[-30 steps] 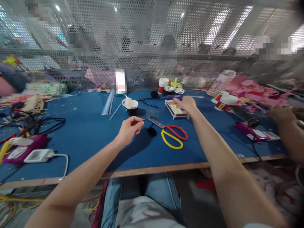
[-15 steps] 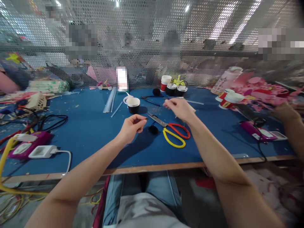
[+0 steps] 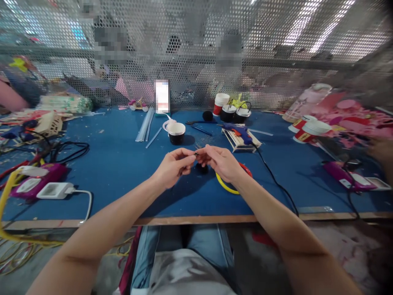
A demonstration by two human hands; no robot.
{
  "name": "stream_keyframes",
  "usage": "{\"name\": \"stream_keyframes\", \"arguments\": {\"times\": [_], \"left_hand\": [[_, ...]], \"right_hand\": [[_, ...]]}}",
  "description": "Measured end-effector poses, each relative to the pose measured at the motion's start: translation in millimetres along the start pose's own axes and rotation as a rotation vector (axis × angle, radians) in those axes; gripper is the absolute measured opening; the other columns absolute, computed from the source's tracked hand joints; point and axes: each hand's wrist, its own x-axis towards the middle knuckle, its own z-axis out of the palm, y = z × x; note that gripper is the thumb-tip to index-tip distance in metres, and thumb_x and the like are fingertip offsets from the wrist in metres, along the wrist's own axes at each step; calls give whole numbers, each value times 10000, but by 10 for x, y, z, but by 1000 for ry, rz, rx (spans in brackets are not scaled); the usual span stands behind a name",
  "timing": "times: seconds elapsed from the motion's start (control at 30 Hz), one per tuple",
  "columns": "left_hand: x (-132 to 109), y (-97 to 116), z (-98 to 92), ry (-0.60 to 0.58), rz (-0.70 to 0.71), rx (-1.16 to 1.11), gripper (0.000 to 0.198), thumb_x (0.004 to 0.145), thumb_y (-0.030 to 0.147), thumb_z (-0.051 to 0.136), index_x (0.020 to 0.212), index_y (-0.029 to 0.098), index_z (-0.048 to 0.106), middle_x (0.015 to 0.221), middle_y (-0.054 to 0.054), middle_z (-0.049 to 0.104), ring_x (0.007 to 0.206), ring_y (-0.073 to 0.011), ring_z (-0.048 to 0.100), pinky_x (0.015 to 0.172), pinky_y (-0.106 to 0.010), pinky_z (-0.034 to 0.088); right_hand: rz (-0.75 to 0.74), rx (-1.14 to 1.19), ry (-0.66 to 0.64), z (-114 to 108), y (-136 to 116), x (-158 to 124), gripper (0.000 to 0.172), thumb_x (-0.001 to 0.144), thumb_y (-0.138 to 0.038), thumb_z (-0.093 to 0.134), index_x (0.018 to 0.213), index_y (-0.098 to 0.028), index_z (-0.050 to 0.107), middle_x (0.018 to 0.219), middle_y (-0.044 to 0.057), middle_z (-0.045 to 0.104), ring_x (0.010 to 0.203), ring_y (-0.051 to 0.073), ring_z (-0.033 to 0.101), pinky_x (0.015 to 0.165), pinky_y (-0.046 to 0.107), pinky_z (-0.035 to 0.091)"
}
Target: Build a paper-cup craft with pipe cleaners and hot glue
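My left hand (image 3: 175, 167) is closed in a pinch on a small dark piece (image 3: 196, 154), too small to make out its kind. Fingertips of my right hand (image 3: 223, 163) meet it there, also pinched; whatever they hold is hidden. Below the joined fingers a black pom-pom (image 3: 202, 169) lies on the blue table. Scissors with yellow and red handles (image 3: 226, 187) lie partly covered by my right hand and wrist. Just beyond my hands stands a black-and-white paper cup (image 3: 177, 138).
A blue glue gun (image 3: 241, 132) rests on a wooden stick rack (image 3: 236, 144), its cord running to the front edge. Pliers (image 3: 201, 130), another black pom-pom (image 3: 207, 116) and several cups stand behind. Purple power strips (image 3: 345, 178) lie either side. A co-worker's blurred arm shows far right.
My right hand has come left and nearer, from beyond the scissors to my left fingertips, now covering part of the scissors. The glue gun and rack have come into sight. The view has shifted slightly.
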Motion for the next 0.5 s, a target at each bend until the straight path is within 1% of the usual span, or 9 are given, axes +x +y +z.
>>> {"name": "stream_keyframes", "arguments": {"times": [0.17,0.27,0.5], "left_hand": [[10,-8,-5,13,-4,1,203,624,224,716,696,116,560,527,27,500,470,-37,415,405,-151,274],[11,-15,-7,11,-21,-8,208,618,226,722,693,120,559,517,30,501,456,-34,414,405,-152,271],[-1,-18,-1,18,-27,-9,222,604,233,734,696,126,563,529,33,505,454,-31,412,405,-152,266]], "right_hand": [[10,12,4,11,-16,-27,324,798,-432,538,850,-154,696,724,50,646,679,121,577,605,258,428],[13,9,13,16,-24,-40,326,797,-435,539,833,-154,701,715,51,647,665,117,575,601,260,427],[-16,-2,14,25,-32,-62,310,805,-421,535,824,-164,708,702,47,651,657,113,578,596,255,437]]}}
